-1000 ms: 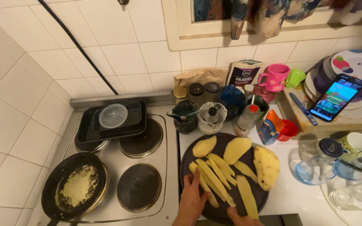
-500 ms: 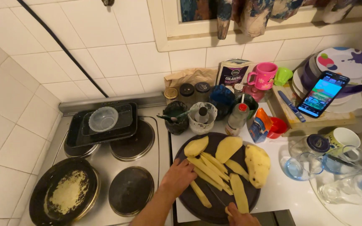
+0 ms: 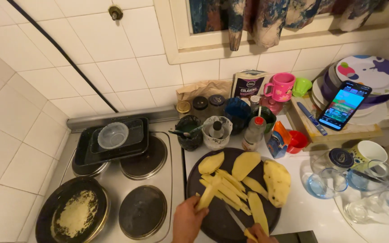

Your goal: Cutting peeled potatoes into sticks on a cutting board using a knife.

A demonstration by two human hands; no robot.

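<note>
A dark round board point(image 3: 208, 216) on the white counter carries peeled yellow potato pieces: two flat slices point(image 3: 245, 164), a large chunk point(image 3: 276, 181) on the right and several cut strips point(image 3: 227, 186). My left hand point(image 3: 188, 219) at the bottom edge pinches one potato strip point(image 3: 207, 195) and lifts its end off the board. My right hand point(image 3: 258, 234), mostly cut off by the frame, grips a knife point(image 3: 235, 219) whose blade points up-left across the board's bare part.
Left of the board, an electric hob point(image 3: 141, 209) holds a black pan with yellow food point(image 3: 74, 216) and a black tray with a clear tub point(image 3: 112, 137). Jars, a bottle point(image 3: 253, 133), mugs, glassware point(image 3: 324, 179) and a propped phone point(image 3: 344, 105) crowd the back and right.
My left hand slid back from the strips, took hold of one strip and raised it. The view shifted slightly downward and left.
</note>
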